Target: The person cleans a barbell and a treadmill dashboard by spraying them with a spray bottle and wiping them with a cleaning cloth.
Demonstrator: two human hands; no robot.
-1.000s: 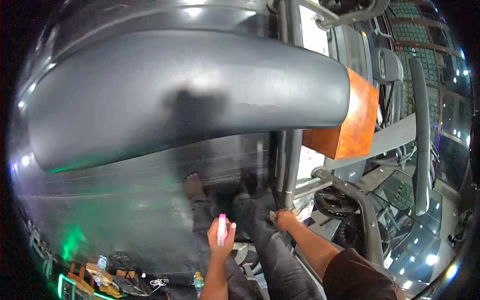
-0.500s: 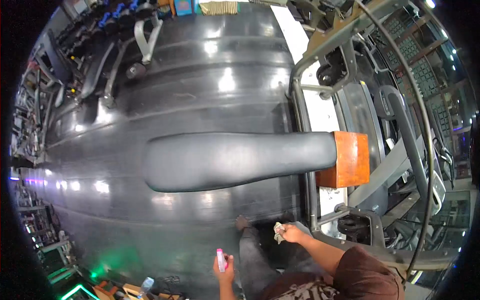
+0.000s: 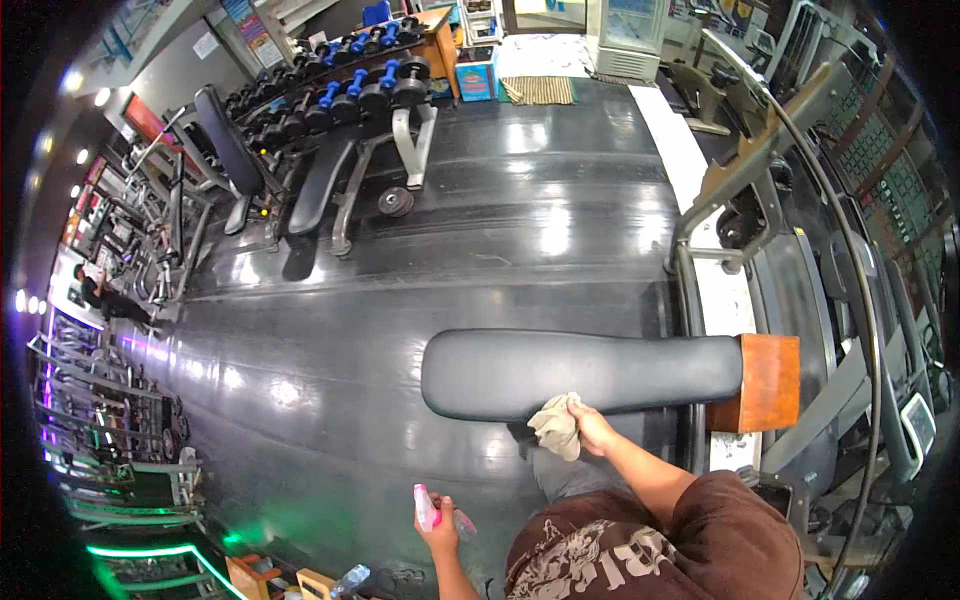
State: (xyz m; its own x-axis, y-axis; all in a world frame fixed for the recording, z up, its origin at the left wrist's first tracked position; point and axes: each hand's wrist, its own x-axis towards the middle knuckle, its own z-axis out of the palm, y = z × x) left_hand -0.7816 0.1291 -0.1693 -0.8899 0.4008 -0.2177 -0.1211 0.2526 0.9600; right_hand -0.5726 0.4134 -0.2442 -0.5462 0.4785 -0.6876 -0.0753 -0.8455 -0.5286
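A long black padded bench (image 3: 580, 368) lies across the middle, its right end beside a wooden block (image 3: 770, 383). My right hand (image 3: 592, 428) is closed on a pale crumpled cloth (image 3: 558, 426), which overlaps the bench's near edge in view; whether it touches the pad I cannot tell. Lower left, over the floor, my left hand (image 3: 440, 525) grips a pink and clear spray bottle (image 3: 425, 505).
A dumbbell rack (image 3: 340, 95) and an inclined bench (image 3: 228, 145) stand at the upper left. One dumbbell (image 3: 396, 202) rests on the floor. A metal frame (image 3: 690, 300) and treadmills line the right side. Far left, a person (image 3: 108, 300) is visible.
The view has tilted up and shifted left, showing more of the room. My right hand has brought the cloth up to the bench's near edge. The spray bottle remains in my left hand.
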